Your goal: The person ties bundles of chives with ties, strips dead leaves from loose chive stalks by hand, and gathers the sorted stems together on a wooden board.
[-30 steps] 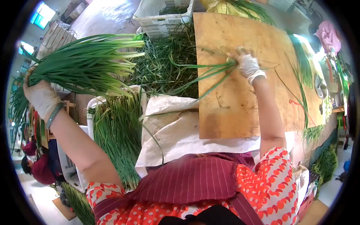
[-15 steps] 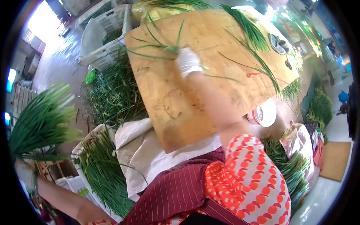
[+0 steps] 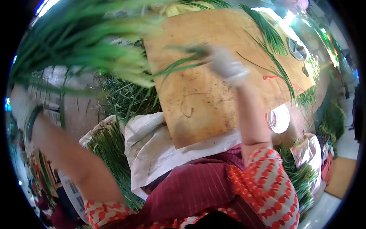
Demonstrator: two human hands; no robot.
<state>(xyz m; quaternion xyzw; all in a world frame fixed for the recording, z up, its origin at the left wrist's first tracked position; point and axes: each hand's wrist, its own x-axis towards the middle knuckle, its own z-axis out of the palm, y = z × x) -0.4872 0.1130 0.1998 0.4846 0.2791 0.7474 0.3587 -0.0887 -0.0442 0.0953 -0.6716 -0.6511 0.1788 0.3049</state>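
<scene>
My gloved left hand (image 3: 22, 103) is raised at the left edge, closed around a large bunch of green chives (image 3: 87, 47). The bunch is blurred, with its pale ends pointing toward the wooden board (image 3: 198, 114). Over the board, my gloved right hand (image 3: 228, 68) is smeared by motion. A few loose chive strands (image 3: 177, 66) trail leftward from its closed fingers. Farther right on the board lies a small pile of long chives (image 3: 272, 36), with a few single stalks and a red strip (image 3: 271, 78) near it.
A crate of chives (image 3: 108, 149) and a white sack (image 3: 146, 152) sit by my lap. Cut greens (image 3: 129, 91) are heaped left of the board. A white tub (image 3: 280, 119) stands at its right, and a grey object (image 3: 297, 49) lies on its far right side.
My left hand has lifted the chive bunch up and toward the board. My right hand has moved right with a few strands, which have left the board's far left part.
</scene>
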